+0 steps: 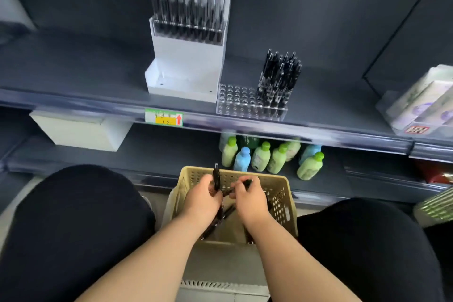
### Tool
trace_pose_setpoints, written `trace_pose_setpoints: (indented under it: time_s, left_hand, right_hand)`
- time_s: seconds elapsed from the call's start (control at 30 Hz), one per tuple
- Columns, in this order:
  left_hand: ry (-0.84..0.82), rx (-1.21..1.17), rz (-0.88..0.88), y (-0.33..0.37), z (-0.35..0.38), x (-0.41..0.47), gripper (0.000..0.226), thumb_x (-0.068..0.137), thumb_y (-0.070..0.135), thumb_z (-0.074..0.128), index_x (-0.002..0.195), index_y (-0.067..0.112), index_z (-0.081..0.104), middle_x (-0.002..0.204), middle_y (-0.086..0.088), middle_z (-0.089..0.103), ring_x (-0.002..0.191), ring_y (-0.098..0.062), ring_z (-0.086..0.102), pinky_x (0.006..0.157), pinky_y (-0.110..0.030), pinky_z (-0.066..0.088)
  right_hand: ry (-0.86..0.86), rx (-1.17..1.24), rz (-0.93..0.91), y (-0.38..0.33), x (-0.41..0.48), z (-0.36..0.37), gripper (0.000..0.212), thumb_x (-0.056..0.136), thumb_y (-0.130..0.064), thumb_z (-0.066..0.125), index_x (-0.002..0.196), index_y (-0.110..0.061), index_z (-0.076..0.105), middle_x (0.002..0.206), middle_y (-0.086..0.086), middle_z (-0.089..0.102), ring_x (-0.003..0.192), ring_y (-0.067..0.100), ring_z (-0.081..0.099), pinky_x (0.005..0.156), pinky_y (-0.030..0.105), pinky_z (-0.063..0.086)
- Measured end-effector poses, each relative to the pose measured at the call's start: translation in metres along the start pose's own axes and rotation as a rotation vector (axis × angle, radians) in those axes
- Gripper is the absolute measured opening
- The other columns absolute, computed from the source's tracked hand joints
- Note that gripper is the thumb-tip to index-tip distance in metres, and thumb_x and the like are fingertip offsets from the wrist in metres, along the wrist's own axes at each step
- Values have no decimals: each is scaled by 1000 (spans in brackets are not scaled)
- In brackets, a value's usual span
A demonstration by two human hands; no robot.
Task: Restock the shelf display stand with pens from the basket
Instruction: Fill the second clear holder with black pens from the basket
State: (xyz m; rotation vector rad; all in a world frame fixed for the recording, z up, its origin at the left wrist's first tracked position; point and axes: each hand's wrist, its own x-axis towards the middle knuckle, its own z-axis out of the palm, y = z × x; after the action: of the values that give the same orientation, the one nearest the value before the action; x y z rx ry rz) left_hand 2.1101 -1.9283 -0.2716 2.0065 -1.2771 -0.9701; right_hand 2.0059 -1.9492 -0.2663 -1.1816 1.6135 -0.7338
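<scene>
Over the basket I see the left hand curled round upright pens, the right hand just beside it pinching one pen

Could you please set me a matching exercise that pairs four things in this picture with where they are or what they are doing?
Things:
1. basket
2. clear stand
3. bottles
4. left hand

Places or states:
A. on the lower shelf
B. grips an upright pen
C. on the upper shelf, beside the white box
D. between the person's knees

Pairs: 1-D, 2-C, 3-A, 4-B.
</scene>
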Motion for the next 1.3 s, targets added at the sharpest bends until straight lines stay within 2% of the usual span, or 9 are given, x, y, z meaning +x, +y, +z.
trace_pose_setpoints:
  time_s: [0.1, 0.17, 0.27, 0.37, 0.43, 0.6, 0.8, 1.0, 1.3]
  left_hand:
    - [59, -111, 88, 28, -20, -11, 10, 90, 30, 58, 94, 20, 58, 85, 10, 65, 83, -10, 61, 67, -23, 45]
    - [102, -132, 183, 48, -33, -12, 11, 92, 35, 54, 89, 25, 58, 82, 11, 63, 78, -2, 59, 62, -17, 42]
    - [196, -207, 291, 79, -53, -2, 8, 91, 34, 56, 94, 29, 60, 86, 12, 66, 83, 0, 61, 69, -16, 46]
    - [249, -325, 354, 107, -70, 14, 8, 88, 28, 60, 96, 28, 61, 91, 12, 67, 87, -3, 64, 80, -26, 52]
    - [266, -349, 407, 127, -81, 27, 9, 87, 26, 61, 96, 29, 59, 92, 14, 66, 88, -1, 62, 77, -21, 48]
    - [310, -406, 551, 182, -97, 66, 14, 87, 24, 63, 94, 35, 59, 91, 13, 67, 89, -4, 64, 86, -27, 52]
    - [245, -501, 525, 183, -85, 109, 13, 81, 23, 69, 85, 35, 66, 87, 7, 71, 88, -13, 68, 87, -41, 54]
    - [225, -551, 479, 174, -83, 119, 12, 71, 32, 69, 82, 37, 70, 86, 11, 72, 87, -12, 69, 87, -37, 53]
    - [166, -669, 394, 164, -65, 133, 12, 67, 32, 71, 77, 36, 72, 83, 7, 73, 87, -16, 70, 87, -40, 52]
  right_hand:
    - [-41, -76, -238, -30, -15, -20, 11, 94, -16, 46, 88, -25, 49, 74, -6, 59, 63, 8, 55, 54, 9, 41]
    - [-35, -119, -364, -52, -17, -33, 7, 95, -20, 49, 93, -26, 52, 80, -8, 62, 66, 1, 54, 58, 7, 41]
    - [101, -92, -519, -86, -7, -53, 6, 91, -27, 56, 89, -32, 57, 90, -5, 67, 83, 8, 62, 78, 26, 51]
    - [242, -4, -622, -121, 1, -76, 15, 87, -24, 62, 84, -37, 55, 78, -7, 67, 76, 8, 65, 76, 29, 52]
    - [320, 93, -692, -149, 9, -95, 18, 86, -23, 63, 87, -37, 53, 71, -10, 67, 70, 6, 66, 73, 28, 54]
    - [439, 49, -874, -213, 44, -126, 12, 92, -30, 48, 82, -38, 51, 70, -9, 65, 61, 5, 65, 71, 41, 55]
    - [520, -197, -993, -220, 83, -131, 19, 94, -31, 48, 80, -29, 60, 64, -6, 61, 64, 7, 58, 68, 23, 47]
    - [511, -344, -1009, -215, 101, -125, 9, 89, -37, 57, 81, -39, 54, 63, -30, 47, 62, -9, 49, 66, 5, 37]
    - [546, -391, -986, -204, 120, -111, 16, 85, -39, 62, 92, -27, 70, 69, -26, 52, 79, 15, 62, 76, 31, 49]
